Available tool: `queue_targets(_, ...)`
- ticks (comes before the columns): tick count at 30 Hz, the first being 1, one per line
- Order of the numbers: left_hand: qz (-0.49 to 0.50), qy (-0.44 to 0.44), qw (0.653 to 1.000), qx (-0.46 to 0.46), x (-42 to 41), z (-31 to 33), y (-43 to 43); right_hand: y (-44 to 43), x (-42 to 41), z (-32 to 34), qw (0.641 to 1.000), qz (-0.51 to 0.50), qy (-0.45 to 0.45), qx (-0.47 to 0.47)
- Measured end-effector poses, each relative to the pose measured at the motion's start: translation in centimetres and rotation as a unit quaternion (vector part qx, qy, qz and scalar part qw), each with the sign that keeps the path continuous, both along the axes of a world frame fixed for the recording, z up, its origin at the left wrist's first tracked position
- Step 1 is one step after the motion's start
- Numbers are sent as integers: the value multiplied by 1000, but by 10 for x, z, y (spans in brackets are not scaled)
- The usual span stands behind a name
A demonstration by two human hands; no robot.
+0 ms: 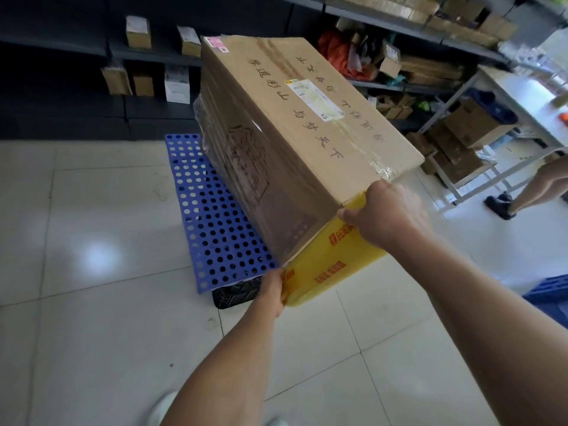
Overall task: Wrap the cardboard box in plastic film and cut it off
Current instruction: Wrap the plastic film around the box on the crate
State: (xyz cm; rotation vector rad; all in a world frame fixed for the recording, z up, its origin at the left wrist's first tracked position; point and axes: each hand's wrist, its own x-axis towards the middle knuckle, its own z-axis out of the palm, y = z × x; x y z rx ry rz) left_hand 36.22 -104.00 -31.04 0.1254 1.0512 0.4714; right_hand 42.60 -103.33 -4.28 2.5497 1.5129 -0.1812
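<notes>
A large brown cardboard box (295, 118) with printed characters and a shipping label stands tilted on a blue perforated pallet (203, 210). Clear plastic film (221, 142) covers its left side and shows wrinkles near the far corner. The near end face is yellow with red print (332, 265). My right hand (384, 213) grips the box's upper near corner. At the lower near corner, my left hand (273, 290) holds the bottom edge. No film roll or cutter can be seen.
A black crate (236, 292) sits under the pallet's near end. Dark shelves with small boxes (138, 33) line the back wall. A white table (507, 96) with cartons beneath stands at right, where another person's leg (541, 186) shows. A blue pallet corner (550, 299) lies at right.
</notes>
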Motion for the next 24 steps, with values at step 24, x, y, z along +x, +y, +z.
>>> queue_targets(24,101,92,990,-26,41,-26,-22,-4,44,-31,990,121,55,56)
